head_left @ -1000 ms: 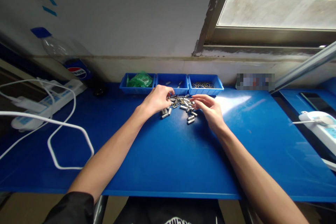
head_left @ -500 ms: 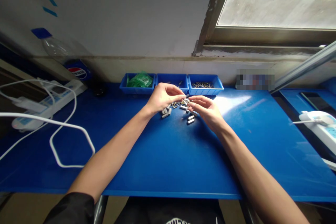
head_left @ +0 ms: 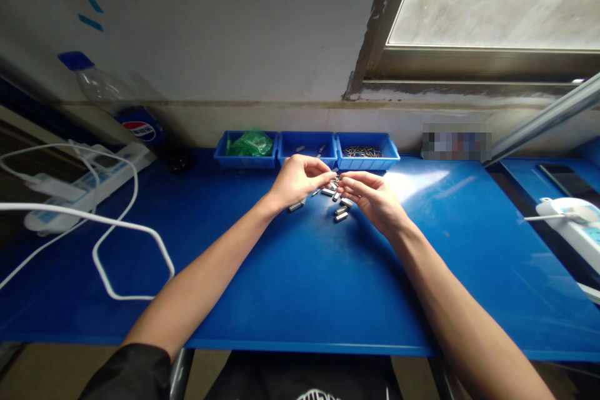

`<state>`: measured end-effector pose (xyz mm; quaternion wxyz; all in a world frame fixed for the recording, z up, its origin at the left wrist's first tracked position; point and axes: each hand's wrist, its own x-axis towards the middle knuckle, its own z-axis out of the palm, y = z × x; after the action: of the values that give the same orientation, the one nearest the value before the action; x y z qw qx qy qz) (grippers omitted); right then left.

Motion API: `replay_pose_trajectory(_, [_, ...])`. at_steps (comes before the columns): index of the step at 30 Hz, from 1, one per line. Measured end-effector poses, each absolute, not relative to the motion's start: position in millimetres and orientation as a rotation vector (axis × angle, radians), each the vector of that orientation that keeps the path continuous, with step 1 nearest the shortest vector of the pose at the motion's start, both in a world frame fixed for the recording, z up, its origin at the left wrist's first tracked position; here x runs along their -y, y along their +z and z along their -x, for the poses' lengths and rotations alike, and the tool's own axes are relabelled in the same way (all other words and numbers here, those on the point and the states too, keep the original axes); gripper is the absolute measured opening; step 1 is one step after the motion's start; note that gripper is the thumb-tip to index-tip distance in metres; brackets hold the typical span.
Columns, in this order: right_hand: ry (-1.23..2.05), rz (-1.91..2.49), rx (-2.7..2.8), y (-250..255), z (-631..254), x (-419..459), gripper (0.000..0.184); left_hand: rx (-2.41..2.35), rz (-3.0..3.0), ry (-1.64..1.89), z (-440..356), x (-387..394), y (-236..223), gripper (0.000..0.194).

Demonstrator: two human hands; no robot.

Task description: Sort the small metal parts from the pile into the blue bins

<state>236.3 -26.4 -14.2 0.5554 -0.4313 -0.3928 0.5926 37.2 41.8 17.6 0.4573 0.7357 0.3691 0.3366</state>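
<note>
My left hand (head_left: 304, 180) is closed in a pinch on a small metal piece (head_left: 335, 171), mostly covered by the fingertips. Just to its right, my right hand (head_left: 370, 194) has thumb and fingers pressed together; whatever is between them is too small to make out. The fingertips of both hands nearly meet over a loose pile of small parts on the blue table (head_left: 300, 281). Short silver metal blocks (head_left: 341, 216) lie below the right fingers, and another block (head_left: 296, 206) is partly hidden under the left hand. Thin pins (head_left: 315, 192) show between the hands.
Behind the hands stand three blue bins: one with a green plastic bag (head_left: 253, 144), a middle bin (head_left: 307, 137) with a few metal pieces, and one with many thin pins (head_left: 362, 151). A cola bottle (head_left: 140, 125), power strip (head_left: 89, 187) and white cable (head_left: 131, 219) are left.
My left hand has shifted slightly right and down, covering more of the blocks. My right fingers have drawn together, and the fingertips of both hands are closer.
</note>
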Motion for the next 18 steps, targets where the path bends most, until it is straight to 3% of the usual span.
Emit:
replay_pose_trajectory(4, [1.056,1.112,1.094,-16.4,-237.8,25.1,0.03,-1.23,-2.279,0.72,-27.2,-43.6,27.0,0.019])
replay_pose_trajectory(9, [0.916,1.104,1.229,-20.4,-242.6,22.5,0.061,-1.507,-2.441,0.346,-19.5,-44.2,29.2,0.015])
replay_pose_trajectory(18, [0.937,1.198,1.239,-23.2,-242.1,23.4,0.046,-1.523,-2.396,0.342,-25.8,-41.4,19.2,0.028])
